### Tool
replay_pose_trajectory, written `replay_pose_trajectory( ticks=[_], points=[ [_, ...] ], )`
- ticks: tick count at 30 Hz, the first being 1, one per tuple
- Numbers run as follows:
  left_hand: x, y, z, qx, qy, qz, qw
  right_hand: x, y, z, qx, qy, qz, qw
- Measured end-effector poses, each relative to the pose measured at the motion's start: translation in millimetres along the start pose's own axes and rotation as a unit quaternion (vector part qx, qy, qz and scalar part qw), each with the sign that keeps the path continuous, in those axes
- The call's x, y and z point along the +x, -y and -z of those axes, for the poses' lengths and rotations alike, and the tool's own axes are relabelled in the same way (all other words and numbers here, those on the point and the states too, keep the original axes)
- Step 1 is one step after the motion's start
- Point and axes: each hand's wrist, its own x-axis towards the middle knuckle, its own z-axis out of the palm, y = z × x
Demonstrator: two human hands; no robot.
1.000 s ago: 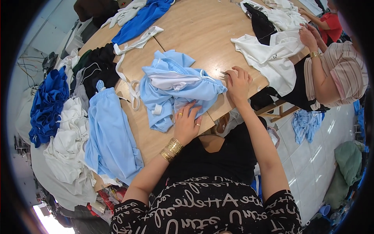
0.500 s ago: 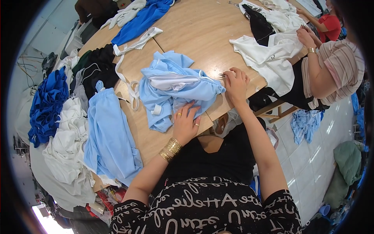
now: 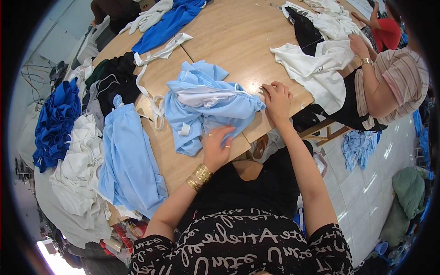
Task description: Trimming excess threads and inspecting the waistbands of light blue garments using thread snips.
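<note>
A light blue garment (image 3: 213, 114) lies bunched on the wooden table in front of me, its paler inside partly turned out and a white cord at its right end. My left hand (image 3: 217, 145) is at the garment's near edge, fingers slightly blurred and stretched toward the cloth, with nothing seen in them. Just right of the garment, my right hand (image 3: 278, 101) rests on the table with bent fingers closed round a small dark pointed tool (image 3: 264, 89). Most of that tool is hidden; it resembles thread snips.
Another folded light blue garment (image 3: 130, 158) lies left, beside white cloth (image 3: 82, 167) and ruffled blue cloth (image 3: 56, 123). A white strap (image 3: 143, 82) runs behind the work. At right, a person in a striped top (image 3: 394, 82) handles a white garment (image 3: 316, 68).
My left hand has drawn slightly back toward me, its fingers less spread over the cloth. My right hand has turned a little, and less of the dark tool shows.
</note>
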Motion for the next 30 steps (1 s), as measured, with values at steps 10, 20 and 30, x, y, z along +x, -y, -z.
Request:
replay_pose_trajectory(
  ticks=[10,20,30],
  points=[
    [104,-21,55,0.143,-0.118,-0.13,0.974,1,-2,-3,0.003,0.012,-0.009,1.0],
    [133,-2,69,0.061,0.122,0.016,0.99,1,1,1,0.01,0.019,-0.019,1.0],
    [134,6,64,-0.116,0.109,0.115,0.98,1,1,0,0.017,0.021,-0.022,0.999]
  ],
)
